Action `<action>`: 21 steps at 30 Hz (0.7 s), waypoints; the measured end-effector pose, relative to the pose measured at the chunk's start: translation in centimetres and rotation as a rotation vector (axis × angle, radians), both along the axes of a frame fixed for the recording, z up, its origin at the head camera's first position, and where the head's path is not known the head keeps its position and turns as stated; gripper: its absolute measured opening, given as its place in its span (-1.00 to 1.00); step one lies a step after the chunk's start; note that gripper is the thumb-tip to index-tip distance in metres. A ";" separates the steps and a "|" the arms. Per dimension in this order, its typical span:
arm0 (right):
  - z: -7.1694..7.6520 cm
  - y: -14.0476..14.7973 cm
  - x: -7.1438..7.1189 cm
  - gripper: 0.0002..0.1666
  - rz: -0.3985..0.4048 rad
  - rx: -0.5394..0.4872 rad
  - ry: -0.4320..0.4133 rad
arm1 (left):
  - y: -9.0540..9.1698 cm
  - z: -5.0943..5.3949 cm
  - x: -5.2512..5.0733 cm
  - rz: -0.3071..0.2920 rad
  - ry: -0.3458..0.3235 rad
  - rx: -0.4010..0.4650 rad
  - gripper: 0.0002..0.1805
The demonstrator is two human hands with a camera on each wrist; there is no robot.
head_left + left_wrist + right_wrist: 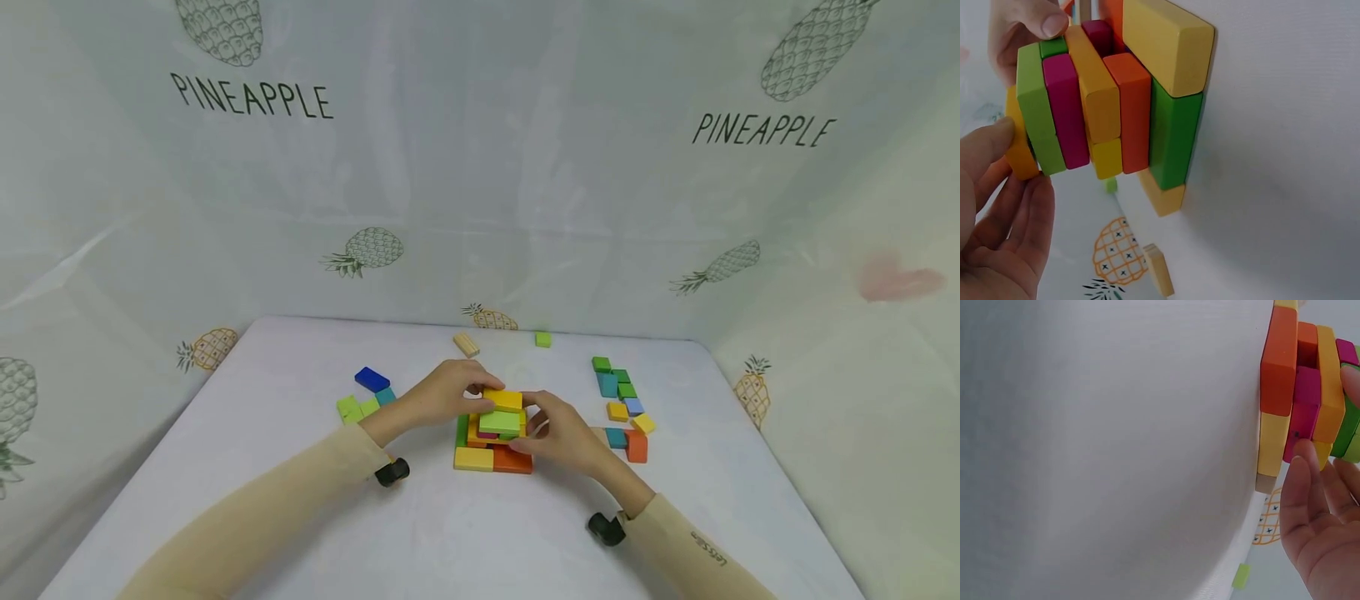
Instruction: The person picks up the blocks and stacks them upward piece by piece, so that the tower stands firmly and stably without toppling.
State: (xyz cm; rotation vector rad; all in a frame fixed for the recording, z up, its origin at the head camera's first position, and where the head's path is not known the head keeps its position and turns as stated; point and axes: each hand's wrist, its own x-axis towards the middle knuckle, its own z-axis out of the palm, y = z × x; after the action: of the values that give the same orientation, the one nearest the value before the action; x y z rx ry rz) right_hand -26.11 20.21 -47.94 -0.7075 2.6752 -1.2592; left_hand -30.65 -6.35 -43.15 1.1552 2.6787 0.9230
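A layered tower of coloured wooden blocks stands at the middle of the table. My left hand pinches a yellow-orange block at its top, thumb on one face and fingertips at the far edge in the left wrist view. Beneath that block are light green blocks, then a magenta one. My right hand curves round the tower's right side. In the right wrist view, its thumb lies against a green block and its fingertips are by the lower magenta block.
Loose blue and light green blocks lie left of the tower. On the right are several green, teal, yellow and red blocks, including a red-orange one. A plain wood block and a green block lie near the back edge.
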 end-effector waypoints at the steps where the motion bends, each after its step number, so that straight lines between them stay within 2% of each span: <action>1: 0.0 0.0 0.0 -0.14 -0.002 0.002 0.000 | 0.1 -0.1 0.0 0.004 0.001 -0.004 -0.64; 6: -0.1 0.1 -0.1 -0.14 -0.006 0.012 0.014 | 0.2 -0.4 0.1 0.036 0.006 -0.008 -0.65; 12: -0.2 0.0 0.0 -0.07 -0.019 0.010 0.001 | 0.2 -0.8 0.0 0.046 0.006 -0.003 -0.66; 21: 0.0 0.0 0.0 -0.07 -0.010 -0.015 0.032 | 0.2 -0.6 0.1 0.058 -0.003 -0.006 -0.65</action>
State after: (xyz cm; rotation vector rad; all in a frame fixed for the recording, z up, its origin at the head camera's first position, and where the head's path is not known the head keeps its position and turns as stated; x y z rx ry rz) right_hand -26.15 20.26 -47.97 -0.7231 2.7006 -1.2819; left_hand -30.54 -6.20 -43.75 1.0792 2.7237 0.9233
